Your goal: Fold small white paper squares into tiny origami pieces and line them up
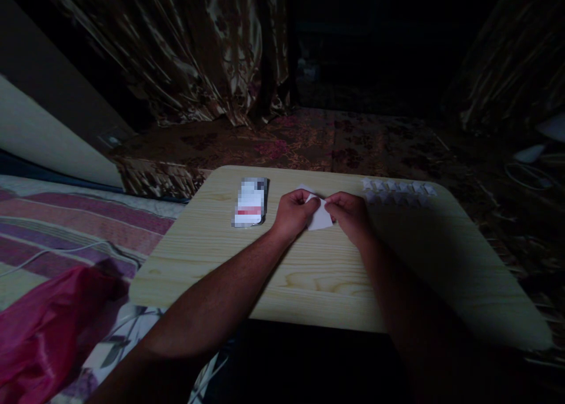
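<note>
A small white sheet of paper (320, 214) is held between both hands above the middle of the table. My left hand (295, 211) pinches its left side, thumb on top. On the other side, my right hand (348, 211) grips the upper right edge between thumb and fingers. Part of the sheet is hidden behind the fingers. Left of my hands lies a phone (249, 202), its lit screen blurred. Several small folded white paper pieces (397, 187) lie in two rows at the table's far right.
The pale wood-grain table (318, 274) has rounded corners. A bed with a striped cover (145, 227) stands at the left, with a pink bag-like thing (48, 327) on it. Patterned curtains (233, 45) hang behind. A white cable (57, 251) crosses the bed.
</note>
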Available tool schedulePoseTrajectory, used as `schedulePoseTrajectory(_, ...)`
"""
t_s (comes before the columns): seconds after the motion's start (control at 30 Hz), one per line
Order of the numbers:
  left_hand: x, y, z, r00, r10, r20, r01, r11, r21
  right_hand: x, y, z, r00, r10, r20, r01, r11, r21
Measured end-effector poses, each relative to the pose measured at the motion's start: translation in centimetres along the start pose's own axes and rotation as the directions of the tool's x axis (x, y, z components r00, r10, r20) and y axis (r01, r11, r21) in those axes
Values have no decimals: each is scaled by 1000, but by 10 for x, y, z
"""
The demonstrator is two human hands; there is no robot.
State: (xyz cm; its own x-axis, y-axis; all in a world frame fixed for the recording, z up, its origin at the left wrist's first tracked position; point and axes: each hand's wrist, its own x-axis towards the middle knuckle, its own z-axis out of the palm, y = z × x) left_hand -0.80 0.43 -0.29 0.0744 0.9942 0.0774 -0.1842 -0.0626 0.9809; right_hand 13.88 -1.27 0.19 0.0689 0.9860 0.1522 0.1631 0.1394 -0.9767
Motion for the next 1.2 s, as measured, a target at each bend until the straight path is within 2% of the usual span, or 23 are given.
schedulePoseTrajectory(0.37, -1, -2, 0, 999, 27, 40, -30, 996, 81, 1, 1, 1, 998, -53, -35, 49, 994, -99)
schedulePoseTrajectory(0.57, 0, -1, 1, 1000, 8, -9, -9, 1000, -18, 2, 4, 1, 994, -99, -42, 94, 989, -112)
schedulePoseTrajectory(0.87, -1, 1, 3, 1000, -10, -13, 8, 988, -154, 1, 4, 1, 992, -114, -49, 107, 987, -123)
schedulePoseTrajectory(1.2, -1, 0, 2, 1000, 17, -18, -20, 986, -163, 1, 5, 0, 989, -140, -48, 132, 982, -136)
